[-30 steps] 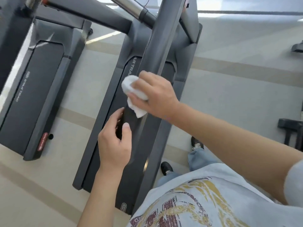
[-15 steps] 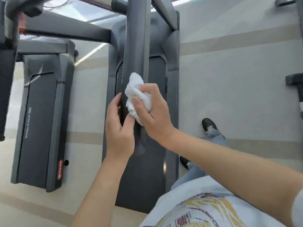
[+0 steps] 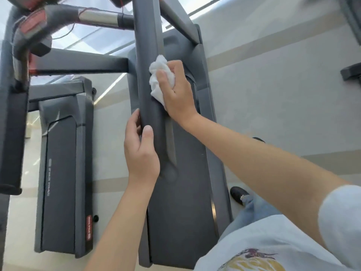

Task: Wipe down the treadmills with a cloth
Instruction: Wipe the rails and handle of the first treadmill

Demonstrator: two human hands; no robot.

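Note:
A dark grey treadmill handrail runs from the top of the head view down to the middle. My right hand grips a crumpled white cloth and presses it against the rail's right side. Lower down, my left hand holds the rail's end, thumb on top and fingers curled round its left side. The treadmill's running belt lies below both hands.
A second treadmill stands to the left on the pale floor. Its padded rail and a chrome crossbar cross the upper left. My black shoe stands beside the belt on the right. A dark machine foot sits far right.
My right hand has slid the cloth up along the handrail, away from my left hand, which stays on the rail's end. The camera view has tilted and shifted.

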